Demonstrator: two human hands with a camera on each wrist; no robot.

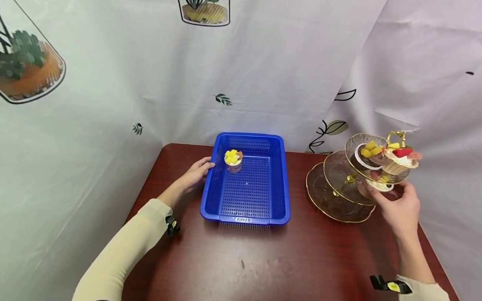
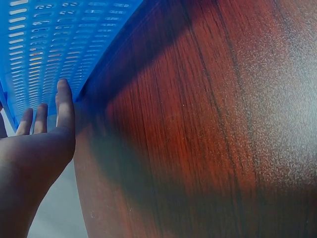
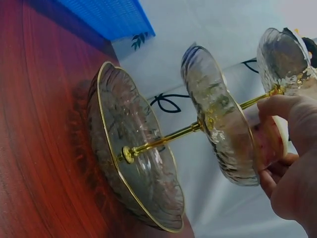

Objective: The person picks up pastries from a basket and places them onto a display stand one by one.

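Fingers [image 3: 278, 105] of the right hand [image 1: 402, 210]: dessert cup [image 1: 381, 185] being grasped on the stand [image 1: 340, 184], near the surface's [image 1: 312, 255] right edge; basket [image 1: 247, 192] being held by left hand [image 1: 193, 173]. Sideways easing's probably being needed.

"What finishes do you get?"
"On my feed, a blue rectangular basket [image 1: 246, 196] of perforated plastic, a glossy reddish-brown wood-grain table [image 1: 241, 255], and a clear three-tiered stand [image 1: 335, 175], rippled and glass-like, with a shiny gold metal-looking stem [image 3: 168, 138]."
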